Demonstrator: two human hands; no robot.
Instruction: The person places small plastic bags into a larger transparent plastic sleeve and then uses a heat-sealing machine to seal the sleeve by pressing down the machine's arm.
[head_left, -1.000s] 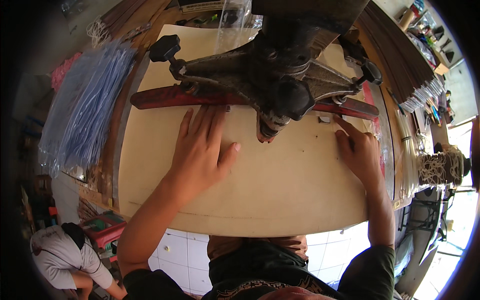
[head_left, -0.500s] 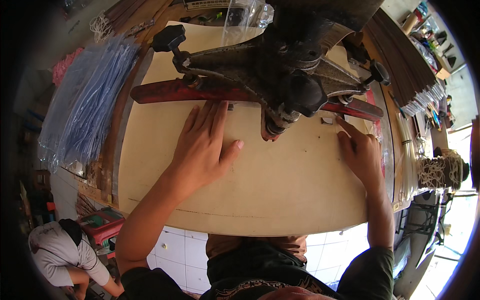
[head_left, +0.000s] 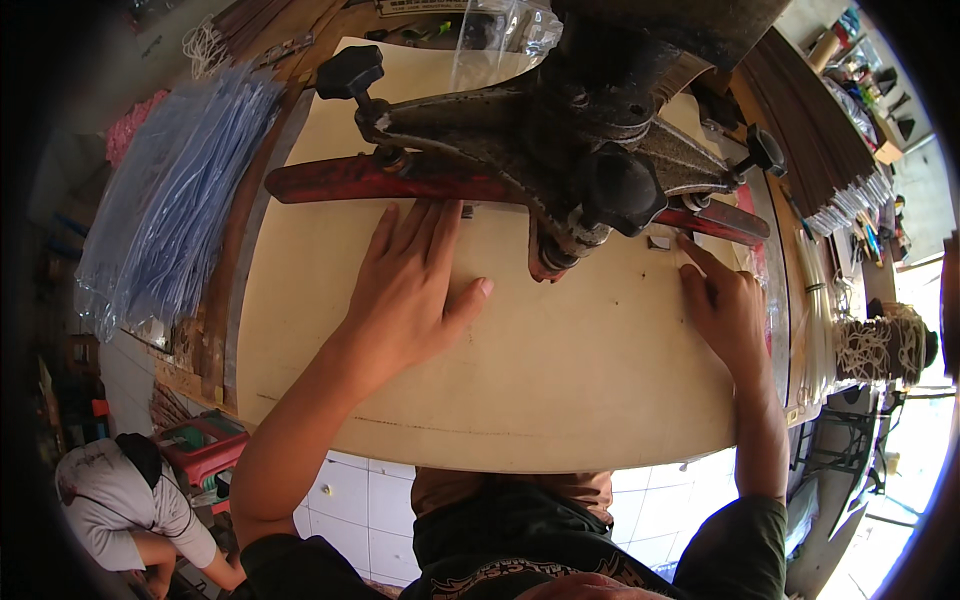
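Observation:
My left hand (head_left: pixel 402 278) lies flat and open on a large pale tan board (head_left: pixel 540 400), its fingertips reaching to the edge of a long red bar (head_left: pixel 400 180). A small dark piece (head_left: pixel 467 212) sits beside those fingertips. On the right side of the board rests my right hand (head_left: pixel 724 305), index finger stretched toward the bar and the other fingers partly curled. Near that index fingertip is a small grey flat piece (head_left: pixel 658 243). Over the board hangs a dark metal machine head (head_left: pixel 590 120) with black knobs, which carries the red bar. Neither hand visibly grips anything.
A stack of clear bluish plastic sleeves (head_left: pixel 175 210) lies on the left. Dark brown strips (head_left: pixel 800 120) and a bundle of pale cords (head_left: pixel 815 310) are along the right. Another person (head_left: pixel 130 505) bends down at the lower left, near a red container (head_left: pixel 203 450).
The machine head and red bar appear slightly further right in the picture. Both hands keep nearly the same pose and place on the board.

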